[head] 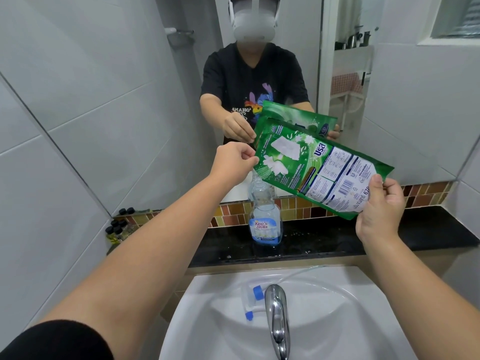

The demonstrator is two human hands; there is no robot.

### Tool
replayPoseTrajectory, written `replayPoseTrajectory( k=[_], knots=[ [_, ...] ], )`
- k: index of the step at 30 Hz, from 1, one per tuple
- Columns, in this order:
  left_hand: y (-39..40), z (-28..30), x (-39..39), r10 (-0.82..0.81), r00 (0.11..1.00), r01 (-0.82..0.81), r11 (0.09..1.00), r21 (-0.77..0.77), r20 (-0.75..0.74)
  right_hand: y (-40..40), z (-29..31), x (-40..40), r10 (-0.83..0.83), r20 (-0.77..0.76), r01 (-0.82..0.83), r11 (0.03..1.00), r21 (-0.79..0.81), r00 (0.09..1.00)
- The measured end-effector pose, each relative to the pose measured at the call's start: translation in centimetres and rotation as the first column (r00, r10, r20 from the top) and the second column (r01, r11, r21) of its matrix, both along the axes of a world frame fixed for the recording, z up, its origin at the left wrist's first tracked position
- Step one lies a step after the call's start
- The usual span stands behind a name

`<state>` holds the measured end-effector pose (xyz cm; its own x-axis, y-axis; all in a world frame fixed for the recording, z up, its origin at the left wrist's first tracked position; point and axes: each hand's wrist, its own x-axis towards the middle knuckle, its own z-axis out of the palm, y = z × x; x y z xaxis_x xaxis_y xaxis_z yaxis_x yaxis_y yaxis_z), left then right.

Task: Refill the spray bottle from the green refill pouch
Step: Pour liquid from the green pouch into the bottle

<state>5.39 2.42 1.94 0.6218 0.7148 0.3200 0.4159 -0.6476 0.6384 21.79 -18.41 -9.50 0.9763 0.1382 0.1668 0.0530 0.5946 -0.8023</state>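
Note:
The green refill pouch point(319, 167) is tilted in the air, its left corner down over the mouth of the clear spray bottle point(265, 216). My left hand point(233, 162) pinches that lower left corner. The pouch's bottom right end is gripped by my right hand point(379, 209), which is held higher. The bottle stands uncapped and upright on the black counter point(324, 240), with a little blue liquid at its base. Its spray head point(253, 300), white with blue parts and a thin tube, lies in the white sink point(337, 320).
A chrome tap point(278, 318) juts over the sink toward me. Several small dark-capped vials point(118, 229) sit at the counter's left end. A mirror point(389, 100) behind the counter reflects a person and the pouch. Tiled walls close in on the left.

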Motion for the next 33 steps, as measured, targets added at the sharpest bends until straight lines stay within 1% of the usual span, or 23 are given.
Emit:
replayPoseTrajectory(
  k=[7, 11, 16, 19, 23, 25, 27, 30, 33],
  knots=[
    [-0.2, 0.2, 0.1, -0.013, 1.000, 0.013, 1.000, 0.003, -0.011, -0.5, -0.8, -0.4, -0.010, 0.000, 0.010, 0.997, -0.077, 1.000],
    [-0.4, 0.2, 0.3, -0.022, 0.999, 0.022, 1.000, 0.020, -0.033, -0.9, -1.8, -0.3, -0.034, -0.002, 0.033, 0.988, -0.153, 0.999],
    [-1.1, 0.5, 1.0, -0.055, 0.995, 0.064, 0.990, 0.126, -0.079, -2.1, -3.3, 0.3, -0.040, -0.044, 0.024, 0.948, -0.317, 0.998],
    [-2.0, 1.1, 1.9, -0.084, 0.990, 0.107, 0.973, 0.204, -0.118, -3.1, -3.8, 0.1, -0.031, -0.132, -0.020, 0.929, -0.368, 0.991],
    [-4.0, 1.7, 3.6, -0.137, 0.968, 0.200, 0.926, 0.320, -0.209, -4.0, -5.3, 0.8, 0.041, -0.311, -0.170, 0.901, -0.399, 0.949],
    [-5.4, 1.9, 4.5, -0.165, 0.951, 0.255, 0.897, 0.361, -0.263, -4.1, -6.3, 1.3, 0.077, -0.441, -0.247, 0.907, -0.342, 0.894],
    [-6.6, 1.9, 5.6, -0.169, 0.927, 0.303, 0.863, 0.405, -0.334, -3.8, -7.2, 1.8, 0.119, -0.538, -0.307, 0.911, -0.276, 0.835],
    [-8.2, 1.8, 7.4, -0.142, 0.890, 0.346, 0.829, 0.438, -0.434, -3.3, -8.3, 2.5, 0.142, -0.615, -0.378, 0.885, -0.273, 0.776],
    [-9.0, 1.4, 9.0, -0.113, 0.859, 0.371, 0.810, 0.455, -0.499, -2.4, -9.1, 3.2, 0.161, -0.640, -0.434, 0.851, -0.296, 0.751]
  ],
)
